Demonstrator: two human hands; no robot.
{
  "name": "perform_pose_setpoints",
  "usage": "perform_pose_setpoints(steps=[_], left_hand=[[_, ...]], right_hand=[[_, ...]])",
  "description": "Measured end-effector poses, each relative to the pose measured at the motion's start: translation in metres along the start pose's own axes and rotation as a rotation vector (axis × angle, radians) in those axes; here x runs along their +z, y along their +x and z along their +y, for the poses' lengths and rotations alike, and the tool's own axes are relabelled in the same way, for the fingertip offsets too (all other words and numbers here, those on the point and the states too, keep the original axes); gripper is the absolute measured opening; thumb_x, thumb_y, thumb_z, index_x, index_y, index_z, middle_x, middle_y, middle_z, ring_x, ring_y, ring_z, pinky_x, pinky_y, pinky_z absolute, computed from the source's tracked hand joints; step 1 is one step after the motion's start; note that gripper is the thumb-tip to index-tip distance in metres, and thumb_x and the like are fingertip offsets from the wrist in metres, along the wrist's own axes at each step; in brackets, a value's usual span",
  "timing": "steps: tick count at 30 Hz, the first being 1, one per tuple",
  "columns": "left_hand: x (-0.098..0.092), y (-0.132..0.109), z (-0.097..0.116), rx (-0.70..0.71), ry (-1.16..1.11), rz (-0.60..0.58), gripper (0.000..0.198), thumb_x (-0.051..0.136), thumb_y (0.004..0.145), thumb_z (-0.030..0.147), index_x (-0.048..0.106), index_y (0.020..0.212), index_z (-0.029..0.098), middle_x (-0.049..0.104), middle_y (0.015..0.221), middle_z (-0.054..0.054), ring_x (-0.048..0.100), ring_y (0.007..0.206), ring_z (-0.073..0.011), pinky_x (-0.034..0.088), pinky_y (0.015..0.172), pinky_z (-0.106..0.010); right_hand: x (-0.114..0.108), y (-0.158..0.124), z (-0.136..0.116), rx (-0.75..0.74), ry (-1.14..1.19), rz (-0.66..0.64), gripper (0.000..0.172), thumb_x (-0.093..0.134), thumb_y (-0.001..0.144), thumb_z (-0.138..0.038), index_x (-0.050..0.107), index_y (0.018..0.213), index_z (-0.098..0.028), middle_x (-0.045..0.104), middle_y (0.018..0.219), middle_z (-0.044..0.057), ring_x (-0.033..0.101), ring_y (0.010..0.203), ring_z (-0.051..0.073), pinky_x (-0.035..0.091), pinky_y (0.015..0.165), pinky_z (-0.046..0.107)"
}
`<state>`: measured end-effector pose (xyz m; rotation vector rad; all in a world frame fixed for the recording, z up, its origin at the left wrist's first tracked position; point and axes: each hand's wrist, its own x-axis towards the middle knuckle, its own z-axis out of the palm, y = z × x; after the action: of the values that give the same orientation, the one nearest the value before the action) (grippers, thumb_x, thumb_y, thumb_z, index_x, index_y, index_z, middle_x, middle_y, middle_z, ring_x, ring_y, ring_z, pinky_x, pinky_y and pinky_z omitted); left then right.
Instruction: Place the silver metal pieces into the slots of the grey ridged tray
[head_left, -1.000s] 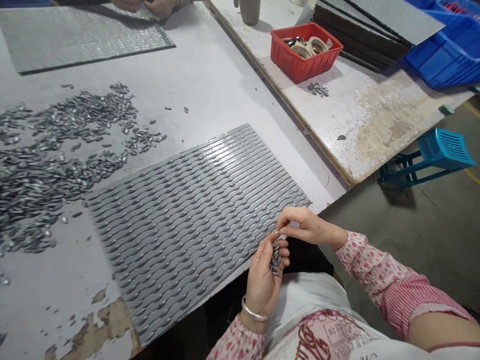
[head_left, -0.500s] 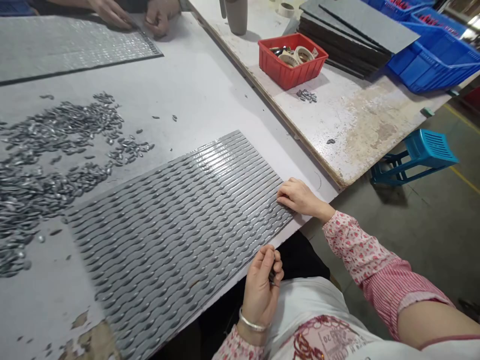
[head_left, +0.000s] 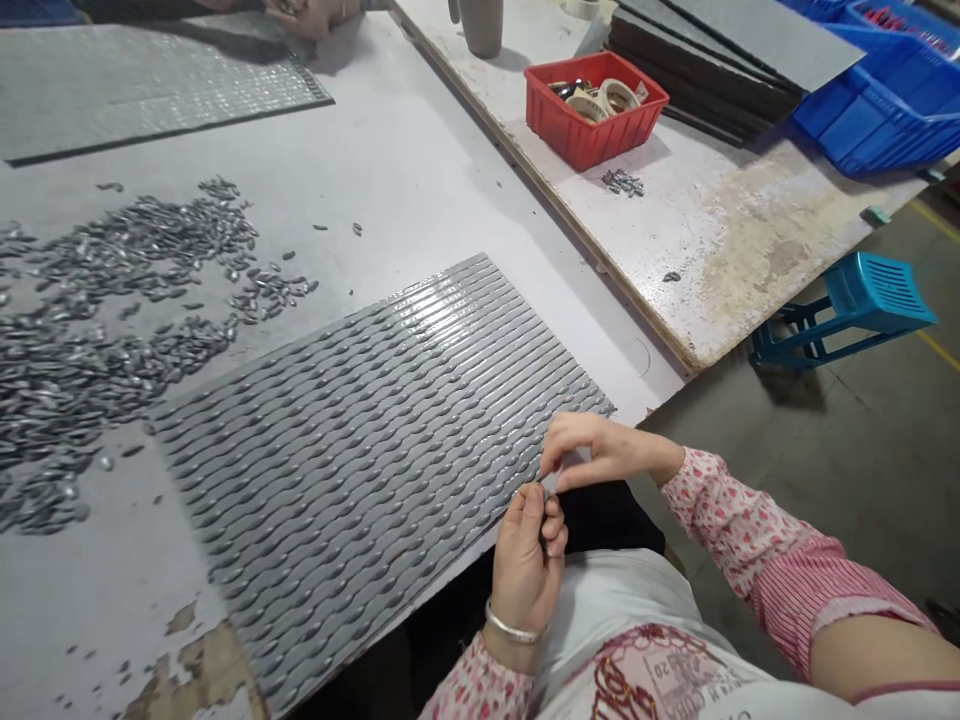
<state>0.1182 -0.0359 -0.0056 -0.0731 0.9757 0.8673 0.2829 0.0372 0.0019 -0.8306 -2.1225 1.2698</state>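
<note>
My left hand [head_left: 529, 545] is closed over several small dark grey, seed-shaped pieces, partly hidden in its curled fingers. Just above it is my right hand [head_left: 592, 445], thumb and fingers apart, its fingertips close to the left thumb tip; whether they touch a piece there I cannot make out. Beside both hands lies a grey ridged panel [head_left: 360, 430]. Wavy rows of raised oval pieces cover most of it, while its far right part shows straight glossy ridges. Loose seed-shaped pieces [head_left: 112, 360] lie heaped on the white table [head_left: 420, 180] to the left.
Across the table, another person's hands [head_left: 315, 15] are by a second grey panel [head_left: 165, 85]. On the adjoining table stand a red bin [head_left: 592, 115] with tape rolls, a mug [head_left: 481, 25], stacked boards [head_left: 697, 90] and blue crates [head_left: 885, 110]. A blue stool [head_left: 855, 300] is at right.
My right hand has left the panel's right edge and moved down and left to my left hand, its fingers spreading. The other person's hands have shifted up at the frame's top.
</note>
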Motion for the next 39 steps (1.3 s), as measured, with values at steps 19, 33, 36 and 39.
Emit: perform_pose_setpoints(steps=[19,33,36,39], left_hand=[[-0.008,0.0,0.0,-0.03,0.085,-0.089,0.019,0.072,0.07,0.022,0.063,0.086,0.016,0.06,0.084,-0.003,0.051,0.066,-0.0068,0.043,0.055,-0.016],[-0.008,0.002,-0.001,-0.036,0.04,0.018,0.027,0.075,0.067,0.019,0.065,0.091,0.015,0.062,0.082,-0.003,0.054,0.063,-0.0052,0.047,0.056,-0.015],[-0.008,0.004,0.0,-0.005,0.015,0.038,0.022,0.075,0.068,0.02,0.063,0.086,0.016,0.063,0.081,-0.002,0.055,0.062,-0.0051,0.048,0.055,-0.014],[-0.007,0.005,0.001,0.023,-0.014,0.038,0.023,0.076,0.066,0.02,0.061,0.084,0.017,0.062,0.076,0.0,0.055,0.059,-0.0043,0.047,0.053,-0.013]], right_hand=[[-0.061,-0.01,0.054,0.228,-0.517,0.246,0.015,0.045,0.091,-0.017,0.059,0.086,-0.015,0.057,0.084,0.005,0.049,0.084,0.018,0.038,0.08,0.031],[-0.059,0.0,0.049,0.322,-0.385,0.365,0.012,0.069,0.076,-0.014,0.059,0.07,-0.014,0.057,0.069,0.0,0.05,0.069,0.012,0.039,0.066,0.024],[-0.038,0.0,0.026,0.213,-0.13,0.232,0.01,0.065,0.082,-0.024,0.062,0.081,-0.014,0.06,0.077,0.002,0.053,0.073,0.013,0.043,0.069,0.025],[-0.008,0.001,0.005,0.106,0.085,0.018,0.018,0.064,0.084,-0.031,0.063,0.089,-0.014,0.061,0.083,0.004,0.055,0.078,0.013,0.046,0.072,0.025]])
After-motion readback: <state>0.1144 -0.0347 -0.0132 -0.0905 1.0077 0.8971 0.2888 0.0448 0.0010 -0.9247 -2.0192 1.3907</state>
